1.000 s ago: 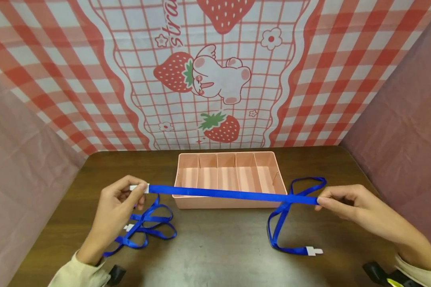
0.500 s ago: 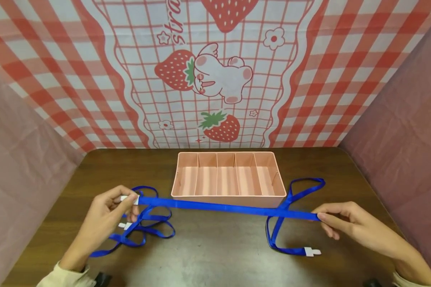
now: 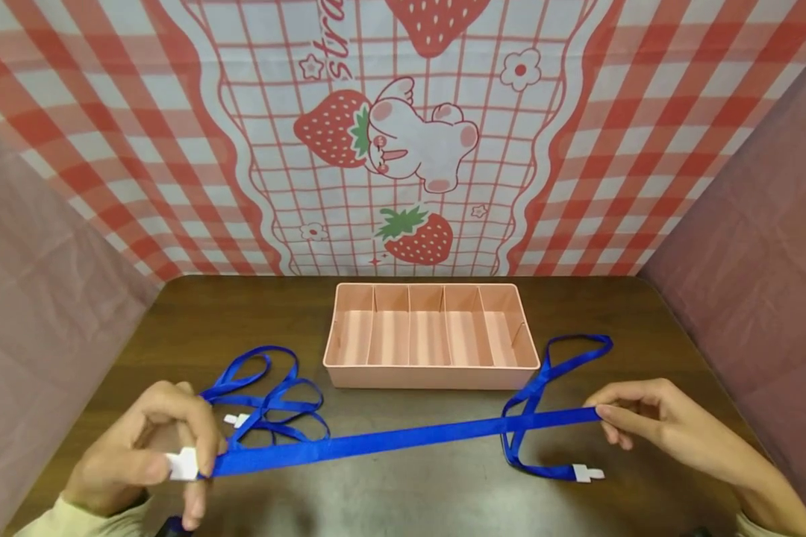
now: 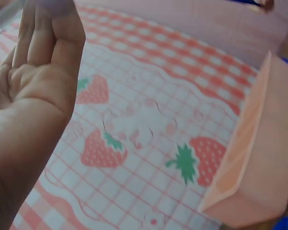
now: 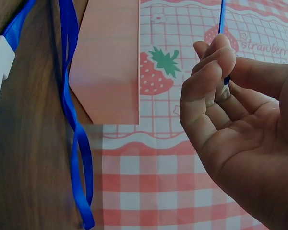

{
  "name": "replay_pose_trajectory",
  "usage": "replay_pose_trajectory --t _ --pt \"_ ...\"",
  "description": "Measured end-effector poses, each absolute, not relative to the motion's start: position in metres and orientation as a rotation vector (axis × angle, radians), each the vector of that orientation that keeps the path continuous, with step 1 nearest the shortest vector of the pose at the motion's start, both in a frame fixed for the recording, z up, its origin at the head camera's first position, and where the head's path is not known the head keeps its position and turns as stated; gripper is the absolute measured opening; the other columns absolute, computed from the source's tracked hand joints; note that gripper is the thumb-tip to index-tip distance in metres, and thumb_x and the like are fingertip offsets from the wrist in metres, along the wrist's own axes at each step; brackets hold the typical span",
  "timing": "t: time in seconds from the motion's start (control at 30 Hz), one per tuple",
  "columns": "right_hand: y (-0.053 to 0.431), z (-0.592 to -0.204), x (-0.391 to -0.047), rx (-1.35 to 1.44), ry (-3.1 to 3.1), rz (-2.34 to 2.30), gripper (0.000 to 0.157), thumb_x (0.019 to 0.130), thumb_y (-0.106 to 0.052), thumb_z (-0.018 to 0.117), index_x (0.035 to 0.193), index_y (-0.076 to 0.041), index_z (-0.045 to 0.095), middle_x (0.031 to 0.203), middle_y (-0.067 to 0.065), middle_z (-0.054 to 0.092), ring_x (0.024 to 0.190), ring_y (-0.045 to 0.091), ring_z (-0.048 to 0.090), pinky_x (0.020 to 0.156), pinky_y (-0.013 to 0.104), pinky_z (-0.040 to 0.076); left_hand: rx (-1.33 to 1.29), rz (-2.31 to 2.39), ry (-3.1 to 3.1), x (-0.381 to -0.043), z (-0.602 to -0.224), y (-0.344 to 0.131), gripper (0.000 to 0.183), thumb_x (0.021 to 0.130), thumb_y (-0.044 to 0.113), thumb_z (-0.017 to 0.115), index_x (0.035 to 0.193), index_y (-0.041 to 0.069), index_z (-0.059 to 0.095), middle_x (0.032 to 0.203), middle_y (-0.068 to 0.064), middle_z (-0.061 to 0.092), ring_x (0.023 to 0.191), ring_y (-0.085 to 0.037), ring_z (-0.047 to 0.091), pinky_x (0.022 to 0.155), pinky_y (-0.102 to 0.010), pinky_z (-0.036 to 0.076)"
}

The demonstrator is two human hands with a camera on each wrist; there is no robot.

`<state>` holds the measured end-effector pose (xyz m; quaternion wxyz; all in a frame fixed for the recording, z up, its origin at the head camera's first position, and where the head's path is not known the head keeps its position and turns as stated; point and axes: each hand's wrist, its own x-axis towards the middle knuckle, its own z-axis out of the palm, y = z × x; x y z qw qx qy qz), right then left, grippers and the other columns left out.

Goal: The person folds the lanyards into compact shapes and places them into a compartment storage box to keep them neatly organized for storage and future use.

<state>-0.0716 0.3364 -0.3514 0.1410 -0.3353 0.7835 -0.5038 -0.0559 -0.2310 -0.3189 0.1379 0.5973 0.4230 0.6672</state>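
A blue lanyard [image 3: 376,441] stretches nearly straight above the table between two hands. At its left end is a white plastic clip [image 3: 184,464], held between the thumb and fingers of my left hand [image 3: 151,440]. Thumb and forefinger of my right hand [image 3: 658,418] pinch the strap's other end, also visible in the right wrist view, where the strap [image 5: 222,19] rises edge-on from the fingertips. The left wrist view shows the palm and wrist of the left hand [image 4: 43,91]; its fingertips are blurred at the top edge.
A pink box [image 3: 430,377] with several compartments stands at the table's back middle. Loops of blue lanyard [image 3: 285,409] with a white clip [image 3: 237,421] lie on the left. Another looped lanyard [image 3: 544,470] lies on the right. A strawberry-print cloth [image 3: 416,134] hangs behind the table.
My left hand has moved down and left with the clip and turned, first lower on the left, so the strap now slopes up to the right. The right hand has dropped slightly.
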Motion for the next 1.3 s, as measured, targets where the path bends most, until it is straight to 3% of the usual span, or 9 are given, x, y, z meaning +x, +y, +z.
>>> replay_pose_trajectory --t 0.1,0.2,0.3,0.4,0.57,0.67,0.77,1.0,1.3 --pt "0.337 -0.352 -0.072 -0.954 2.270 -1.459 0.034 0.097 0.016 0.045 0.115 -0.003 0.067 0.079 0.004 0.062 0.063 0.016 0.059 0.049 0.031 0.048 1.847 1.784 1.243 -0.057 -0.312 -0.230 0.042 0.101 0.025 0.051 0.094 -0.016 0.053 0.069 -0.019 0.071 0.063 -0.016 0.070 0.052 -0.014 0.049" --pt "0.337 -0.353 -0.073 -0.940 2.277 -1.453 0.033 0.097 0.015 0.046 0.114 -0.004 0.067 0.079 0.005 0.063 0.064 0.016 0.060 0.049 0.031 0.049 1.893 1.716 1.274 -0.057 -0.303 -0.227 0.028 0.100 0.011 0.053 0.096 -0.017 0.052 0.074 -0.021 0.072 0.067 -0.017 0.071 0.054 -0.013 0.048" --pt "0.338 -0.353 -0.074 -0.908 2.269 -1.450 0.030 0.098 0.013 0.047 0.113 -0.004 0.066 0.080 0.005 0.064 0.065 0.018 0.062 0.051 0.032 0.051 1.840 1.820 1.284 -0.056 -0.296 -0.220 0.015 0.099 -0.003 0.048 0.094 -0.016 0.050 0.066 -0.022 0.068 0.059 -0.020 0.070 0.052 -0.016 0.048" --pt "0.336 -0.352 -0.076 -0.867 2.252 -1.451 0.026 0.098 0.011 0.049 0.112 -0.004 0.066 0.081 0.008 0.066 0.067 0.019 0.064 0.055 0.034 0.054 1.786 1.998 1.289 -0.061 -0.296 -0.213 0.016 0.101 0.001 0.048 0.092 -0.011 0.053 0.064 -0.015 0.061 0.060 -0.020 0.062 0.058 -0.023 0.046" --pt "0.327 -0.350 -0.079 -0.818 2.241 -1.467 0.018 0.098 0.008 0.053 0.107 -0.004 0.064 0.081 0.010 0.067 0.067 0.021 0.064 0.057 0.036 0.055 1.812 2.195 1.178 -0.071 -0.291 -0.202 0.018 0.097 0.007 0.052 0.087 -0.006 0.058 0.101 -0.018 0.058 0.094 -0.028 0.051 0.078 -0.032 0.041" --pt "0.322 -0.349 -0.081 -0.803 2.268 -1.480 0.016 0.097 0.007 0.055 0.104 -0.005 0.063 0.080 0.008 0.066 0.066 0.022 0.062 0.056 0.036 0.055 1.889 2.190 1.046 -0.078 -0.284 -0.197 0.017 0.095 0.004 0.053 0.084 -0.009 0.057 0.102 -0.021 0.065 0.088 -0.030 0.060 0.076 -0.031 0.045" --pt "0.320 -0.349 -0.080 -0.802 2.301 -1.493 0.016 0.097 0.008 0.055 0.102 -0.005 0.063 0.078 0.008 0.066 0.065 0.021 0.062 0.057 0.035 0.054 1.860 2.189 1.130 -0.078 -0.282 -0.202 0.014 0.094 -0.001 0.055 0.087 -0.013 0.059 0.084 -0.021 0.062 0.065 -0.030 0.056 0.057 -0.031 0.043" --pt "0.314 -0.349 -0.069 -0.881 2.340 -1.499 0.019 0.096 0.011 0.054 0.102 -0.006 0.063 0.081 0.006 0.067 0.068 0.019 0.062 0.062 0.033 0.055 1.526 2.091 1.607 -0.071 -0.295 -0.244 0.020 0.090 -0.018 0.052 0.100 -0.010 0.068 0.097 -0.022 0.066 0.079 -0.029 0.063 0.057 -0.035 0.052" --pt "0.301 -0.349 -0.070 -0.731 2.433 -1.444 0.004 0.098 -0.002 0.059 0.099 -0.004 0.063 0.080 0.003 0.069 0.067 0.020 0.065 0.061 0.034 0.056 1.361 1.935 1.884 -0.063 -0.307 -0.262 0.042 0.080 -0.035 0.044 0.104 -0.009 0.066 0.101 -0.021 0.066 0.085 -0.027 0.067 0.067 -0.035 0.058"
